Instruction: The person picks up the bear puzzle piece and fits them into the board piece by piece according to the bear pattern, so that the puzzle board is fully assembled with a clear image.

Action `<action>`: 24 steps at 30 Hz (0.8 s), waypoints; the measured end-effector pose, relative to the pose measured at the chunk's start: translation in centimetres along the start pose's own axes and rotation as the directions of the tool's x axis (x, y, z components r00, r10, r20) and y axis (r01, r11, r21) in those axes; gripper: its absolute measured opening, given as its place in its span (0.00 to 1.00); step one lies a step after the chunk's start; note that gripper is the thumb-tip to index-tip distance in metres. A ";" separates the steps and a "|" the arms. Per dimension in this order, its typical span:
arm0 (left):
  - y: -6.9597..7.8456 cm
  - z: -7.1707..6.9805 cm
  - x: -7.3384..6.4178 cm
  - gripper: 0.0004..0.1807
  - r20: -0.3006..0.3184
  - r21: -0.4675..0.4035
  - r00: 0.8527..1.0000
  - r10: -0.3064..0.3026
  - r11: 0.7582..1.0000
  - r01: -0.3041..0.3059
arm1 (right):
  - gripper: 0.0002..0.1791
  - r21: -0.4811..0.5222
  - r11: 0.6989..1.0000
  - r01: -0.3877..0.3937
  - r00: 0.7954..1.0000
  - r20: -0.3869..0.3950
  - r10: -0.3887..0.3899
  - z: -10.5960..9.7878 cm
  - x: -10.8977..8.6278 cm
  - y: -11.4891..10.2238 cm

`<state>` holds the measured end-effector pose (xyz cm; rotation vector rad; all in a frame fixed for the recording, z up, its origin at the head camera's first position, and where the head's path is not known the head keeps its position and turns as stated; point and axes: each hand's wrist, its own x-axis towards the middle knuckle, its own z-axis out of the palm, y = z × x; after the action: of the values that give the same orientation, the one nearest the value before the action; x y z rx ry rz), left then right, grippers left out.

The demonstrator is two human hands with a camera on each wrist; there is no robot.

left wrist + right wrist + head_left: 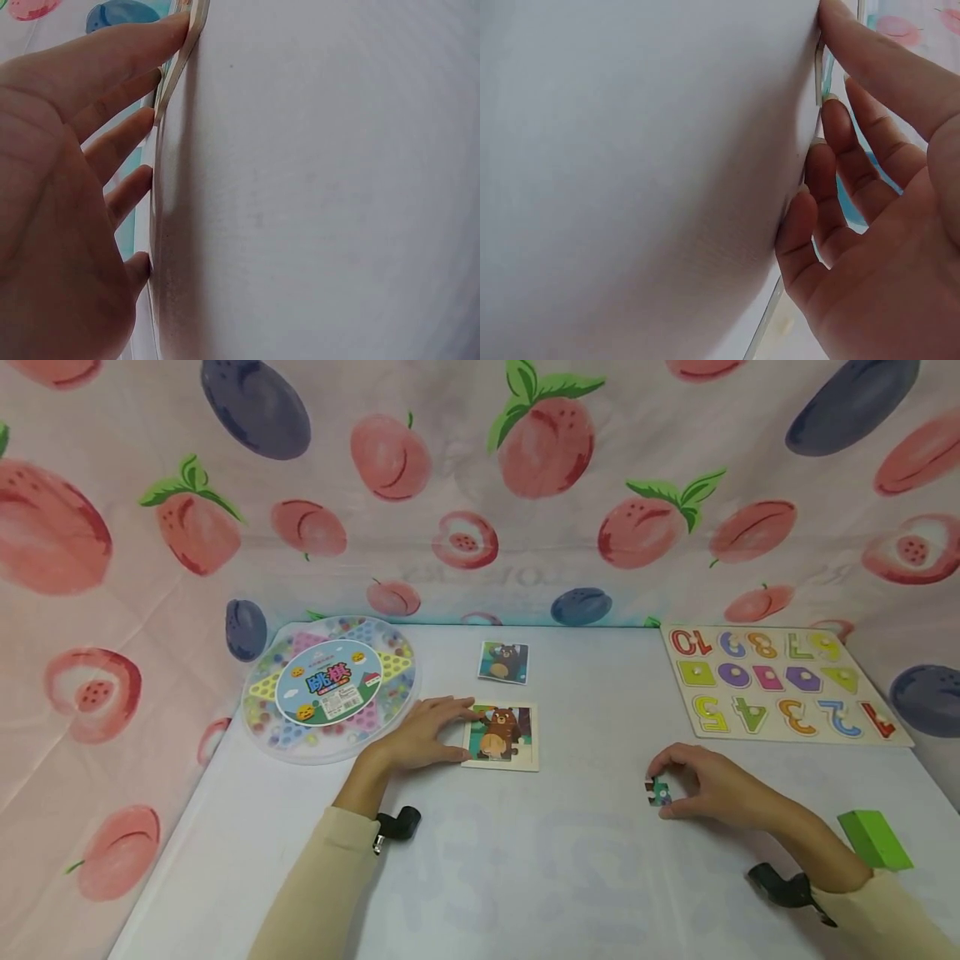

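Note:
A small square wooden jigsaw puzzle (pixel 501 735) with a brown bear picture lies mid-table, bare wood showing at its lower right. My left hand (pixel 423 735) steadies its left side, thumb by the lower left corner and index finger along the upper part. In the left wrist view, these fingers look nearly straight against the board's edge (pixel 180 67). To the right, my right hand (pixel 708 785) pinches a small green and brown puzzle piece (pixel 658 792) between thumb and index finger, at the tabletop. The right wrist view shows this piece (pixel 820 71) edge-on.
Behind the puzzle lies a bear picture card (pixel 503 662). A round Chinese checkers box (pixel 330 685) sits at the left, close to my left hand. The wooden number board (pixel 787 685) occupies the back right. A green block (pixel 874 839) stands beside my right forearm.

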<state>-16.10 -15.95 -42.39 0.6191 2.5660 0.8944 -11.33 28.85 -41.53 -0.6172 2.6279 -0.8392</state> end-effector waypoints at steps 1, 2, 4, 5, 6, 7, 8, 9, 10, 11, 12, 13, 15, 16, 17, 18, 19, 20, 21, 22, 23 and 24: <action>0.0 0.0 0.0 0.32 0.001 -0.001 1.000 0.000 1.000 0.000 | 0.25 0.001 1.000 -0.001 1.000 -0.001 0.001 0.0 0.0 0.0; 0.0 0.0 0.0 0.32 0.002 -0.003 1.000 0.000 1.000 0.000 | 0.24 0.002 1.000 -0.002 1.000 -0.003 0.002 0.1 0.0 0.0; 0.0 0.0 0.1 0.32 0.003 -0.003 1.000 0.002 1.000 -0.002 | 0.22 0.005 1.000 -0.003 1.000 -0.005 0.003 0.1 -0.1 0.1; 0.0 0.0 0.1 0.32 0.004 -0.003 1.000 0.002 1.000 -0.002 | 0.21 0.007 1.000 -0.002 1.000 -0.008 0.002 0.1 -0.1 0.1; 0.0 0.0 0.1 0.32 0.004 -0.003 1.000 0.002 1.000 -0.002 | 0.21 0.007 1.000 -0.001 1.000 -0.010 0.001 0.1 -0.1 0.1; 0.0 0.0 0.1 0.32 0.005 -0.003 1.000 0.002 1.000 -0.002 | 0.20 0.006 1.000 0.002 1.000 -0.013 -0.002 0.2 -0.1 0.1; 0.0 0.0 0.1 0.32 0.005 -0.002 1.000 0.004 1.000 -0.004 | 0.20 0.007 1.000 0.006 1.000 -0.017 -0.006 0.2 -0.1 0.1; 0.0 0.0 0.1 0.32 0.005 0.001 1.000 0.005 1.000 -0.005 | 0.20 0.009 1.000 0.009 1.000 -0.019 -0.009 0.2 -0.2 0.1; 0.0 0.0 0.1 0.32 0.005 0.002 1.000 0.005 1.000 -0.005 | 0.20 0.010 1.000 0.013 1.000 -0.022 -0.013 0.2 -0.2 0.1; 0.0 0.0 0.1 0.32 0.005 0.003 1.000 0.004 1.000 -0.004 | 0.20 0.011 1.000 0.017 1.000 -0.024 -0.017 0.3 -0.2 0.2; 0.0 0.0 0.1 0.32 0.005 0.002 1.000 0.003 1.000 -0.003 | 0.20 0.011 1.000 0.020 0.999 -0.026 -0.020 0.3 -0.1 0.2; 0.0 0.0 0.1 0.32 0.006 0.002 1.000 0.002 1.000 -0.002 | 0.20 0.012 1.000 0.023 0.999 -0.027 -0.023 0.4 -0.1 0.2; 0.0 0.0 0.1 0.32 0.007 0.002 1.000 0.000 1.000 0.000 | 0.20 0.011 1.000 0.027 0.999 -0.028 -0.027 0.4 -0.1 0.3; 0.0 0.0 0.1 0.32 0.006 0.001 1.000 -0.001 1.000 0.001 | 0.20 0.009 1.000 0.029 0.999 -0.030 -0.029 0.5 -0.1 0.3; 0.0 0.0 0.1 0.32 0.006 0.000 1.000 -0.002 1.000 0.002 | 0.20 0.009 0.999 0.031 0.999 -0.031 -0.030 0.5 -0.1 0.3; 0.0 0.0 0.1 0.32 0.007 -0.001 1.000 -0.002 1.000 0.002 | 0.20 0.008 0.999 0.032 0.999 -0.034 -0.032 0.5 -0.1 0.2; 0.0 0.0 0.1 0.32 0.006 0.000 1.000 -0.001 1.000 0.001 | 0.20 0.009 0.999 0.033 0.999 -0.035 -0.033 0.5 -0.1 0.2; -0.1 0.0 0.2 0.32 0.005 0.000 1.000 0.000 1.000 0.000 | 0.20 0.009 0.999 0.036 0.999 -0.037 -0.036 0.5 -0.1 0.2; -0.1 0.0 0.2 0.32 0.004 0.000 1.000 0.001 1.000 -0.001 | 0.19 0.012 0.999 0.040 0.998 -0.040 -0.040 0.5 -0.1 0.1; -0.1 0.0 0.2 0.32 0.003 0.000 1.000 0.003 1.000 -0.003 | 0.19 0.014 0.999 0.042 0.998 -0.043 -0.041 0.5 -0.1 0.1; -0.1 0.1 0.2 0.32 0.003 -0.001 1.000 0.004 1.000 -0.004 | 0.19 0.018 0.999 0.046 0.998 -0.048 -0.046 0.5 -0.1 0.1; -0.1 0.0 0.1 0.32 0.002 -0.001 1.000 0.005 1.000 -0.005 | 0.18 0.020 0.998 0.051 0.997 -0.053 -0.050 0.5 0.0 0.1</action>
<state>-16.24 -15.94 -42.53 0.6263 2.5630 0.8959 -11.10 28.68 -41.98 -0.6677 2.6568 -0.9092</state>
